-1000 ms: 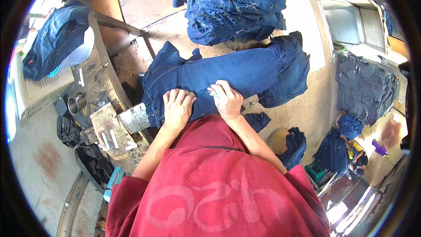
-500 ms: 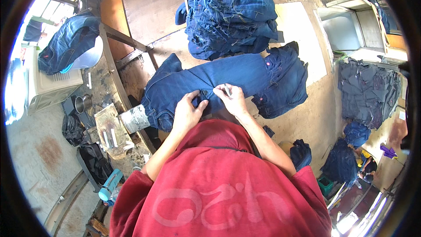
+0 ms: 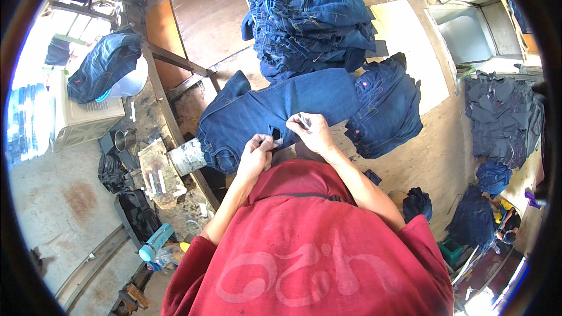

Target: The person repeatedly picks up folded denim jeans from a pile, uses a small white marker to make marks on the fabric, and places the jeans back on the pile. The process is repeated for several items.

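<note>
My right hand (image 3: 314, 134) pinches a small pale tag or tool (image 3: 304, 120) between fingertips, too small to identify, while my left hand (image 3: 256, 155) is closed on the edge of the blue jeans (image 3: 275, 108) beside a dark opening in the denim. The jeans lie spread across the wooden worktable (image 3: 410, 35) directly before me, one leg bunched to the right. Beyond them rises a tall stack of folded jeans (image 3: 310, 14). A metal cup (image 3: 124, 139) stands on the cluttered bench at left.
</note>
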Demonstrator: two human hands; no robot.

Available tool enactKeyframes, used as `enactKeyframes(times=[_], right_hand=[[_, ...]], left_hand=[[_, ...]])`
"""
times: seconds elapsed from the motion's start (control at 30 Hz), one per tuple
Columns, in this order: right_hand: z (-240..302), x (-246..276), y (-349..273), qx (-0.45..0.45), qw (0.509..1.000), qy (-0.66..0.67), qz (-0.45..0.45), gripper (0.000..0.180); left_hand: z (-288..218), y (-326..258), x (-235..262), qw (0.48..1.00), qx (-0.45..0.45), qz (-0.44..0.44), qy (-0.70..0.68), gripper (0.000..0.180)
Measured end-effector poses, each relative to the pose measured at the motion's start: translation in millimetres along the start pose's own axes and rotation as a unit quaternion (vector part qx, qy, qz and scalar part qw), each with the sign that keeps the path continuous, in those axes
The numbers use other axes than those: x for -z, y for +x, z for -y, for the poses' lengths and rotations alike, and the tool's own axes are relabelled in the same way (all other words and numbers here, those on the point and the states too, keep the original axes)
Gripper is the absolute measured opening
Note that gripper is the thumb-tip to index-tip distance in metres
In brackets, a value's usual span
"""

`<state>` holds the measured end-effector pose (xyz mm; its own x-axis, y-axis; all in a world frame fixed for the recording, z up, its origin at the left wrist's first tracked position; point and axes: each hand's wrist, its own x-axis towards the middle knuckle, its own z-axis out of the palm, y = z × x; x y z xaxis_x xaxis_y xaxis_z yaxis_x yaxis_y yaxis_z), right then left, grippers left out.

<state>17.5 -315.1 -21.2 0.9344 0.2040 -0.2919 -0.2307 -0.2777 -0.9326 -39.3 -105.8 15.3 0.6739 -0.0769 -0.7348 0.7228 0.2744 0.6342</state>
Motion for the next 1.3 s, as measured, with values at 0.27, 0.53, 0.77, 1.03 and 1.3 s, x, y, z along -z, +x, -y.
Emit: enactKeyframes(times=[0.27, 0.53, 0.77, 1.03, 1.3], right_hand=[[0.9, 3.3, -3.7, 0.039, 0.998, -0.029, 0.025, 0.023], [2.4, 2.9, -8.7, 0.022, 0.998, -0.052, 0.024, 0.021], [4.1, 1.4, -9.5, 0.042, 0.998, -0.045, 0.009, 0.019], [9.1, 7.2, -8.4, 0.012, 0.998, -0.056, 0.03, 0.019], [8.3, 9.4, -5.8, 0.015, 0.997, -0.062, 0.033, 0.02]], left_hand=[[-1.8, 1.8, -11.7, 0.993, -0.039, -0.002, 0.115, 0.018], [5.8, -4.4, -11.2, 0.992, -0.015, -0.078, 0.097, 0.013], [-5.0, 1.0, -22.6, 0.985, -0.012, -0.065, 0.16, 0.016], [-0.1, -6.9, -21.4, 0.991, 0.008, -0.09, 0.096, 0.014], [-0.6, -2.9, -29.6, 0.98, -0.018, -0.094, 0.172, 0.013]])
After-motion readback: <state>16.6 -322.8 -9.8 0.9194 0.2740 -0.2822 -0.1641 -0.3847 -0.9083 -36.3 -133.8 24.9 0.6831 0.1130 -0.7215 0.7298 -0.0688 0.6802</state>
